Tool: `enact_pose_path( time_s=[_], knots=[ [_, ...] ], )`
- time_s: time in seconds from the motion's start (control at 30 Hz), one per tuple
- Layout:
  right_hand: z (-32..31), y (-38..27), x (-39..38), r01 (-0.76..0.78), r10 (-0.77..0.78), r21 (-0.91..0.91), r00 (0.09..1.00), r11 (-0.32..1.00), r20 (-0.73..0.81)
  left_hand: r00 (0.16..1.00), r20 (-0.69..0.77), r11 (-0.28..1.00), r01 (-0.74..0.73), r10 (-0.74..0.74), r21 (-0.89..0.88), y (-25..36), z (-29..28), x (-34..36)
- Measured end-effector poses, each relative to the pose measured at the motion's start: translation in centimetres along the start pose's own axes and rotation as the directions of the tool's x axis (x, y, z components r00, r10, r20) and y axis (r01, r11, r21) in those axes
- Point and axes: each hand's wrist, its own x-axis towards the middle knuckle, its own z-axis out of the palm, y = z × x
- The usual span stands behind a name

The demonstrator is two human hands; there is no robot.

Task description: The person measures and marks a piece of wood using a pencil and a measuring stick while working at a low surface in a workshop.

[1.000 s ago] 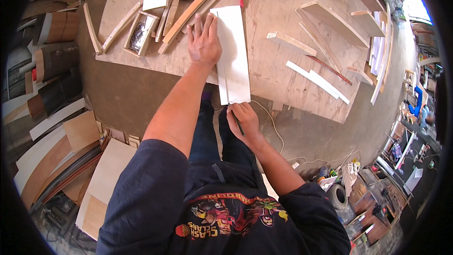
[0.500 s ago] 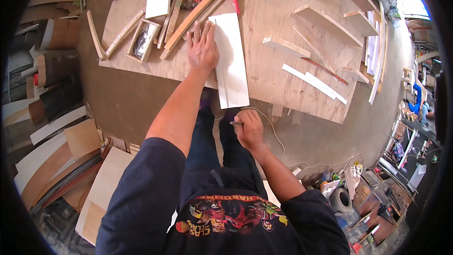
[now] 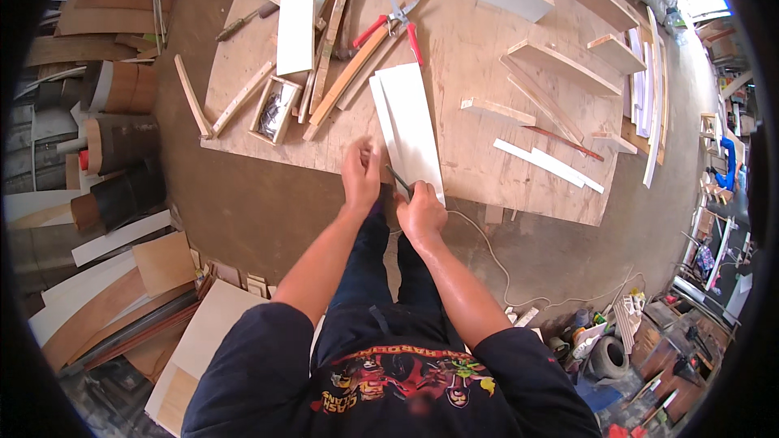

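A long white board (image 3: 418,130) lies on the wooden worktable (image 3: 479,170), its near end reaching over the edge. Along its left side runs a narrow white strip (image 3: 385,118), set at a slight angle to the board. My left hand (image 3: 361,177) hovers left of the strip's near end, fingers loosely bent, slightly blurred and seemingly empty. At the board's near end, my right hand (image 3: 422,211) is closed around a thin dark stick-like tool (image 3: 398,179), which points up and left. Its exact kind is unclear.
Red-handled snips (image 3: 412,36), wood strips (image 3: 349,69) and a small box of metal pieces (image 3: 274,109) lie beyond the board. White strips (image 3: 548,164) and upright panels (image 3: 560,66) occupy the right side. A cable (image 3: 495,264) crosses the floor.
My left hand has come off the board and drawn nearer to me. My right hand has moved up to the board's near end with the tool. The strip now sits angled.
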Motion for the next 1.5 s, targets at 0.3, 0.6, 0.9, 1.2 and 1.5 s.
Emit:
enact_pose_path(
  time_s=[0.3,0.6,0.9,1.2,1.5],
  knots=[
    [-1.3,-2.1,-0.8,-0.311,0.183,0.599,0.946,0.737,0.266,0.836,0.385,0.802,0.514,-0.391,-0.304,0.9,-2.1,-1.6],
    [-1.8,-1.9,4.4,-0.070,0.116,0.658,0.993,0.750,-0.027,0.798,0.494,0.846,0.494,-0.347,-0.204,1.5,-3.4,-0.3],
    [-1.3,-12.3,16.0,-0.213,0.120,0.546,0.972,0.810,0.201,0.835,0.529,0.858,0.378,-0.153,-0.349,2.7,-0.4,-1.6],
    [0.9,-17.2,19.9,-0.237,0.081,0.697,0.965,0.677,0.249,0.881,0.470,0.942,0.116,0.049,-0.316,2.0,-0.3,-1.6],
    [-4.8,-7.5,11.0,0.182,-0.033,0.231,0.847,0.956,-0.531,0.841,0.502,0.820,0.425,-0.202,-0.383,0.5,0.4,-1.8]
  ],
)
